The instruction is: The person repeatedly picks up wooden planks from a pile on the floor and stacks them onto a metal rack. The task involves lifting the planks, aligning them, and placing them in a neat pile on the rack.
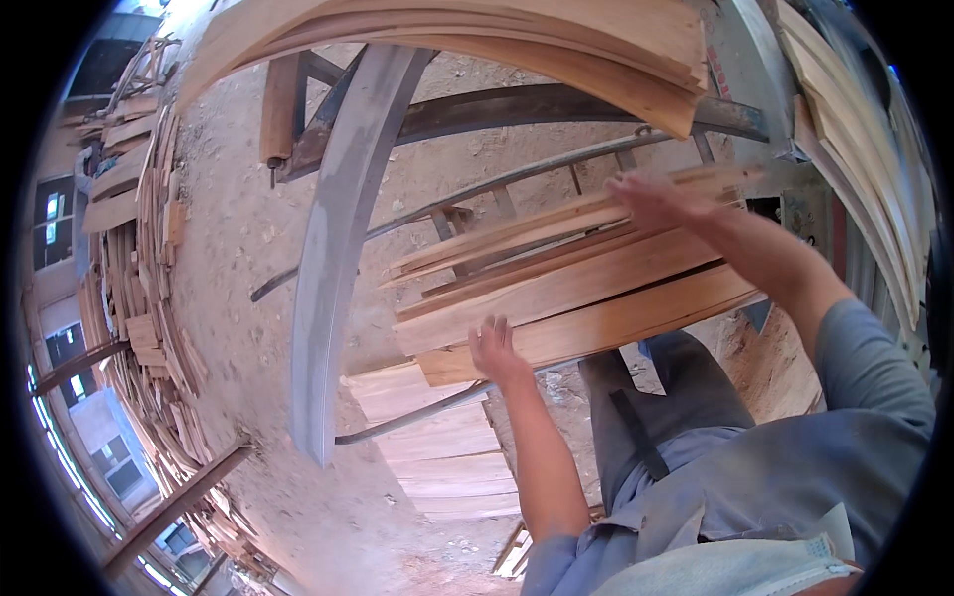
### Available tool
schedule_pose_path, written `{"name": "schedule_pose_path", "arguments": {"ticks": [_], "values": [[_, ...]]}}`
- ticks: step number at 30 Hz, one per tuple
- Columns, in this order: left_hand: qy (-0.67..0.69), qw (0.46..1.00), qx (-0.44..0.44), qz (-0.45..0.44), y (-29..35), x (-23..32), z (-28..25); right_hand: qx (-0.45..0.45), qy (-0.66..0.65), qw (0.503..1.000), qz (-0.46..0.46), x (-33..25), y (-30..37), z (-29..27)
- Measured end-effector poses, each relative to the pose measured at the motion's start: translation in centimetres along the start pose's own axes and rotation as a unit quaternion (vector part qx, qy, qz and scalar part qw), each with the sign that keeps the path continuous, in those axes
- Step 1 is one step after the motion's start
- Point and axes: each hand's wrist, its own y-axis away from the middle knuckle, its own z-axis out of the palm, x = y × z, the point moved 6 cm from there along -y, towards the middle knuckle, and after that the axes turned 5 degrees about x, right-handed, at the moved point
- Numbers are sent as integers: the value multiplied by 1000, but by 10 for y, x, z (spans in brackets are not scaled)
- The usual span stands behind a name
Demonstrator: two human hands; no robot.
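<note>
Several wooden boards lie side by side across a metal frame in front of me. Over the left part of the nearest board [596,333], my left hand [499,353] is raised with its fingers apart and nothing in them. It overlaps the edge of the wider board [556,288] just behind; whether it touches the wood I cannot tell. Farther off and to the right, my right hand [651,202] reaches over the narrow far boards [527,230]. Motion smears its fingers, so their grip does not show.
A grey metal beam [343,238] stands left of the boards. Curved stacked planks [497,40] span the far side. Pale boards [442,447] lie on the floor at lower left. Wood is piled along the left wall [139,288]; long planks [855,129] lean at right.
</note>
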Motion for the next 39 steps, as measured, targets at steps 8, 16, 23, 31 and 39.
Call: {"name": "schedule_pose_path", "arguments": {"ticks": [8,16,23,31,39], "values": [[-106,970,207,-76,40,-44,-229,-247,-122,961,32,102,-66,22],[-255,931,215,-149,104,-119,-318,-143,-10,988,52,106,-87,105],[-359,930,42,-64,90,-103,-206,-26,32,999,14,64,-53,108],[-396,918,-17,-34,69,-88,-164,-127,31,991,37,49,-57,81],[-433,901,5,-3,72,-88,-207,15,-6,1000,25,89,11,62]]}}
